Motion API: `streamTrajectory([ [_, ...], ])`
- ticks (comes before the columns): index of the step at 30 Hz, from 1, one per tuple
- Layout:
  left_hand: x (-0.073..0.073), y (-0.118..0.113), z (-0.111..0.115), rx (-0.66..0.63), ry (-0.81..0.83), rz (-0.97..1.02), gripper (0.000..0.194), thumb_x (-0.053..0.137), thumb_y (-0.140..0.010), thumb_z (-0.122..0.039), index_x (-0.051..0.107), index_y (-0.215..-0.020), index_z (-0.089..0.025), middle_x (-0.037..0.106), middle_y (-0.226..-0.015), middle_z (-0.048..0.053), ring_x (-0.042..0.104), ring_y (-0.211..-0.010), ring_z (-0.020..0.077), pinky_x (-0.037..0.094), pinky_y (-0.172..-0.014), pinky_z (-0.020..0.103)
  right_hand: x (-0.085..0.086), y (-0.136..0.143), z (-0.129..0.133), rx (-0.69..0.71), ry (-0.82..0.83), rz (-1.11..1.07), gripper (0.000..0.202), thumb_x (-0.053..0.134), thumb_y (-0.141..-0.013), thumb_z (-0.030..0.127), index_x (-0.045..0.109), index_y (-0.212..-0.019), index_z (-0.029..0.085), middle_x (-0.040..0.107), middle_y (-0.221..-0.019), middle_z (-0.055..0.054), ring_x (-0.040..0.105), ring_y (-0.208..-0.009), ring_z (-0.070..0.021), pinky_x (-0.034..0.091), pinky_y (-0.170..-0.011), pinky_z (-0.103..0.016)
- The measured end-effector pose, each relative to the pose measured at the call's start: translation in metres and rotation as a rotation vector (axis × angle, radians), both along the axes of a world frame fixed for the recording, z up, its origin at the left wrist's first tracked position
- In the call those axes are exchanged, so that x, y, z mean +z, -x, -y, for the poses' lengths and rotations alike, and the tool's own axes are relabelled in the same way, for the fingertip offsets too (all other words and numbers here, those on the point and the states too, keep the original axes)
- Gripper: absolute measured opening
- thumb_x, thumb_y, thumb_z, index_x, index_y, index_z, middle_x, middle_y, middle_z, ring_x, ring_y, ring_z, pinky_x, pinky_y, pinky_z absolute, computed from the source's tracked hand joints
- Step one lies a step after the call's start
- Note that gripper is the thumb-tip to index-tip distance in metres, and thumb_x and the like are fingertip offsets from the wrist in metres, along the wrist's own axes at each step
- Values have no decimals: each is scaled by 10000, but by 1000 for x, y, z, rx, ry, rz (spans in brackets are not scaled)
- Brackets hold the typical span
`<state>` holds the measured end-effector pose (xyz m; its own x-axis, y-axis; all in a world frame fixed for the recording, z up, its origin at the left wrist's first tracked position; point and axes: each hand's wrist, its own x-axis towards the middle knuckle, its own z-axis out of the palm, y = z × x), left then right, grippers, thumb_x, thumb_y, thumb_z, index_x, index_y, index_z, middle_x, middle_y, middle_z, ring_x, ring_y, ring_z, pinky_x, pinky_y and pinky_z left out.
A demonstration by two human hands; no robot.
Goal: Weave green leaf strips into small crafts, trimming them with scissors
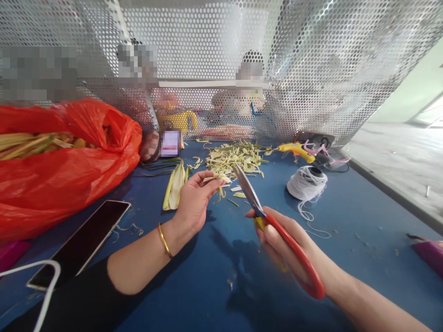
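Observation:
My left hand (197,196) is closed in a pinch on a small pale strip of dried husk (221,177). My right hand (284,230) grips a pair of red-handled scissors (277,230), whose blades point up and away, near the fingertips of my left hand. The blades look nearly closed. A heap of pale green cut husk pieces (238,157) lies just beyond both hands. Left of my left hand rests a longer folded husk (175,186) on the blue tabletop (207,286).
A red plastic bag (104,184) with long husks fills the left, near a dark phone (83,240). A white string spool (306,184) and a yellow glue gun (296,150) lie right. A perforated metal screen (197,41) rises behind; people are visible through it.

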<state>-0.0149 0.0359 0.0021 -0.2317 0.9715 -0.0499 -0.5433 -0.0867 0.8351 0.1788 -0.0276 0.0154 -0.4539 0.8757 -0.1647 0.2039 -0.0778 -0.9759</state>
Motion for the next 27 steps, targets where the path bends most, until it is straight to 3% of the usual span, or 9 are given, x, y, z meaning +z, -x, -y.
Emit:
streamTrajectory([
  [8, 3, 3, -1, 139, -126, -249, 196, 777, -573, -107, 639, -690, -184, 681, -672, -19, 627, -616, 108, 482, -619, 224, 13, -4, 3, 137, 38, -20, 649, 434, -817, 738, 580, -1107, 176, 447, -634, 13, 385, -493, -96, 359, -424, -219],
  [11, 4, 4, 2, 167, -173, -347, 178, 767, -584, -83, 648, -666, -186, 673, -672, -15, 600, -613, 105, 460, -585, 209, 14, -1, 4, 122, 91, -38, 652, 427, -814, 745, 590, -1094, 179, 477, -680, -9, 404, -520, -104, 383, -429, -223],
  [20, 1, 6, 8, 173, -282, -550, 143, 778, -642, -114, 682, -682, -213, 712, -784, 10, 649, -789, 164, 494, -797, 264, 9, -2, 4, 121, 147, -137, 547, 414, -885, 654, 590, -1082, 175, 499, -737, -13, 408, -521, -90, 408, -464, -224],
  [27, -1, 6, 9, 162, -337, -603, 117, 751, -683, -132, 679, -669, -222, 710, -798, 14, 648, -813, 171, 501, -809, 276, 9, -2, 1, 106, 182, -135, 593, 421, -854, 697, 604, -1083, 182, 518, -733, -18, 399, -486, -89, 416, -449, -233],
])
